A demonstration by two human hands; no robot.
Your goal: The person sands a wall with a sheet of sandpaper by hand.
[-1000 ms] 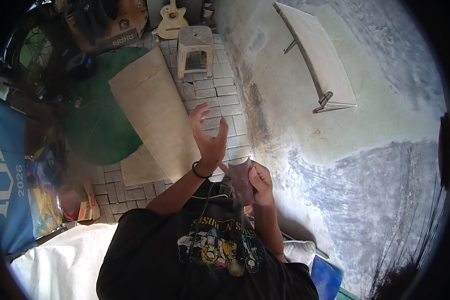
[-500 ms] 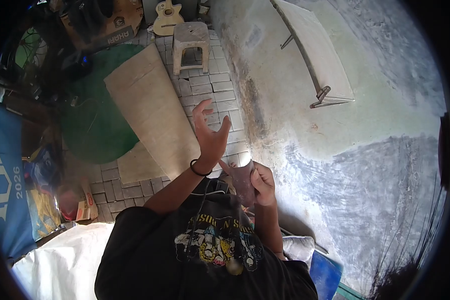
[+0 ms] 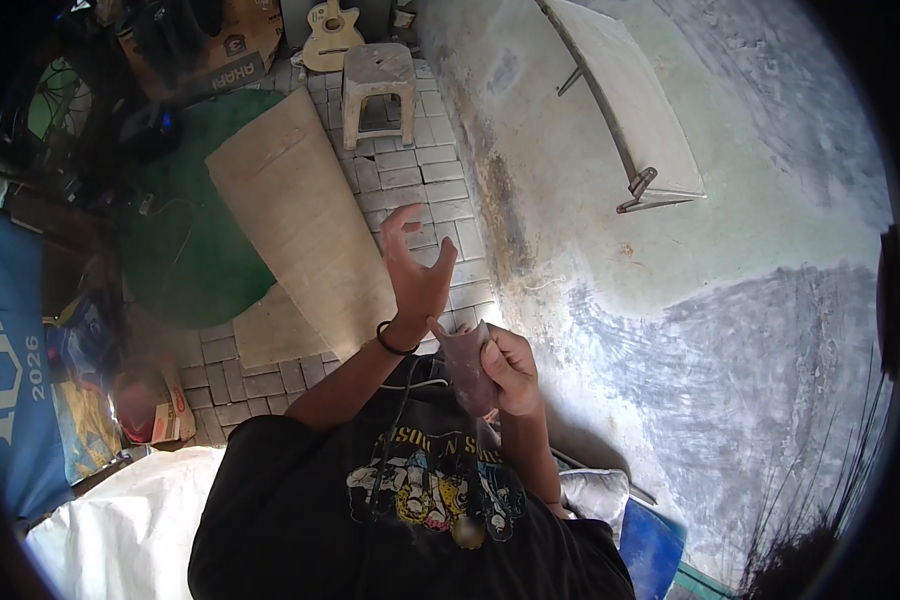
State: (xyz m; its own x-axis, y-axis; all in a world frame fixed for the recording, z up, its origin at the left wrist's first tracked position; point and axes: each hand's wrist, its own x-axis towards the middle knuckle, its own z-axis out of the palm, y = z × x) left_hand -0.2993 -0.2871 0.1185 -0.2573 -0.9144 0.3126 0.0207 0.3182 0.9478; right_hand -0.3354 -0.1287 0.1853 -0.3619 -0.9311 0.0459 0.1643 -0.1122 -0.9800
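Brown curled sheet [image 3: 464, 372] was held before the black shirt [image 3: 290, 510], right hand [image 3: 513, 374] gripping its edge, thumb outside; left hand [image 3: 417, 282], cupped with thumb spread, held nothing. Sheet already bent, laid against no surface I saw; remaining work unclear. Stool [image 3: 379, 68] stood beyond

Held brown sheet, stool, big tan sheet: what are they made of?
Brown sheet: perhaps sandpaper, matt; thin and curled in the right hand, but no grit discernible.
Stool: probably moulded plastic, dull and stained; seat and legs look one-piece.
Tan sheet: likely cardboard, matt; flat, straight-edged.
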